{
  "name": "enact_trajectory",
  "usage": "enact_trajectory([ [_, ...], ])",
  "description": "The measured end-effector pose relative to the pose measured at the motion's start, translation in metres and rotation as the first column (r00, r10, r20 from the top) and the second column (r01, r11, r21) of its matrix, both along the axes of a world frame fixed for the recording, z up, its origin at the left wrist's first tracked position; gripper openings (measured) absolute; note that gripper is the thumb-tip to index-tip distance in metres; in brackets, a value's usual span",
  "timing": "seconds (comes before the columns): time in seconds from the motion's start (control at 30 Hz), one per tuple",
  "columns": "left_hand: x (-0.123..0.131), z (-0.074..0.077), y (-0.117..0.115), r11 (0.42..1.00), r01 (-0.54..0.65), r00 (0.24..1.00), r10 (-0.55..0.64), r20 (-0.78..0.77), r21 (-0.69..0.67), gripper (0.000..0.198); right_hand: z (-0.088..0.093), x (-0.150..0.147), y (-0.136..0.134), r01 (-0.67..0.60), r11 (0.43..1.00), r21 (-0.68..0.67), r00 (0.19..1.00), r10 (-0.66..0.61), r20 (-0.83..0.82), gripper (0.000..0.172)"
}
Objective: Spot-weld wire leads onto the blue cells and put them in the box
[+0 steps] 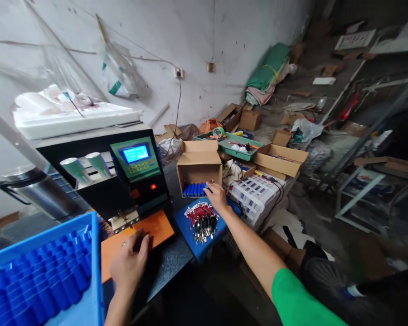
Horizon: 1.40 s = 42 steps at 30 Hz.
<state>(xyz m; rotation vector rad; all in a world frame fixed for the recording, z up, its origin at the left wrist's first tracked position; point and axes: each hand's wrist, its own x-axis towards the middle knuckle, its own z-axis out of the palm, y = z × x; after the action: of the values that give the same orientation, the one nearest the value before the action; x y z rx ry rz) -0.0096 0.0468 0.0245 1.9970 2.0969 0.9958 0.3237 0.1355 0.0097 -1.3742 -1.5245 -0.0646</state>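
We note the right hand (217, 198) with thumb and forefinger nearly together at the right end of the row of blue cylinders (194, 189) in the carton (199, 173), though we cannot tell whether they grip one; the left hand (128, 263) lies loosely curled on the orange board (161, 226) before the machine (102, 194), any hold hidden from us. Outward, wire leads (201, 222) lie heaped on the blue mat (181, 219), near the right wrist. We judge that a low forearm sweep could drag the leads, and a hasty pinch could topple cylinders.
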Motion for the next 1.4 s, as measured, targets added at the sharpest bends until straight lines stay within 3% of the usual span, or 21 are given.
enact_trajectory([
  [0.23, 0.001, 0.001, -0.001, 1.000, -0.006, 0.999, 0.007, -0.039, 0.011, 0.041, -0.049, 0.012, 0.024, 0.017, 0.992, -0.125, 0.987, 0.003, 0.159, 0.027],
  [0.37, 0.004, 0.002, -0.001, 0.999, -0.020, 0.998, 0.021, -0.056, 0.025, 0.042, -0.058, 0.014, 0.030, 0.018, 0.990, -0.140, 0.989, 0.004, 0.151, 0.031],
  [0.5, 0.005, 0.003, -0.002, 0.999, 0.005, 0.998, -0.003, -0.065, 0.036, 0.040, -0.050, 0.016, 0.030, 0.006, 0.985, -0.173, 0.994, 0.013, 0.107, 0.031],
  [0.67, 0.000, 0.000, -0.003, 0.997, 0.060, 0.997, -0.058, -0.045, 0.046, 0.037, -0.030, 0.015, 0.007, 0.001, 0.998, -0.064, 0.999, -0.003, -0.033, 0.032],
  [0.77, -0.001, -0.002, -0.002, 0.997, 0.051, 0.998, -0.049, -0.040, 0.056, 0.039, -0.020, 0.013, -0.009, -0.009, 0.982, -0.188, 0.996, -0.007, -0.083, 0.026],
  [0.87, 0.000, -0.001, -0.003, 0.998, 0.044, 0.998, -0.042, -0.041, 0.051, 0.040, -0.013, 0.007, -0.015, -0.106, 0.932, -0.348, 0.994, 0.101, -0.032, 0.019],
  [0.93, 0.000, 0.000, -0.003, 0.998, 0.047, 0.998, -0.046, -0.033, 0.049, 0.040, -0.010, 0.001, -0.015, -0.146, 0.916, -0.375, 0.988, 0.156, -0.004, 0.016],
  [1.1, -0.002, 0.002, -0.005, 0.997, 0.070, 0.997, -0.069, -0.026, 0.033, 0.039, -0.006, -0.016, -0.014, -0.187, 0.922, -0.339, 0.981, 0.194, -0.013, 0.013],
  [1.23, -0.004, 0.000, -0.004, 0.996, 0.084, 0.996, -0.084, -0.024, 0.025, 0.039, 0.004, -0.018, -0.014, -0.218, 0.954, -0.207, 0.958, 0.169, -0.231, 0.014],
  [1.4, -0.004, -0.002, -0.004, 0.995, 0.082, 0.996, -0.081, -0.024, 0.054, 0.038, 0.023, -0.016, -0.014, -0.206, 0.976, -0.076, 0.845, 0.138, -0.517, 0.021],
])
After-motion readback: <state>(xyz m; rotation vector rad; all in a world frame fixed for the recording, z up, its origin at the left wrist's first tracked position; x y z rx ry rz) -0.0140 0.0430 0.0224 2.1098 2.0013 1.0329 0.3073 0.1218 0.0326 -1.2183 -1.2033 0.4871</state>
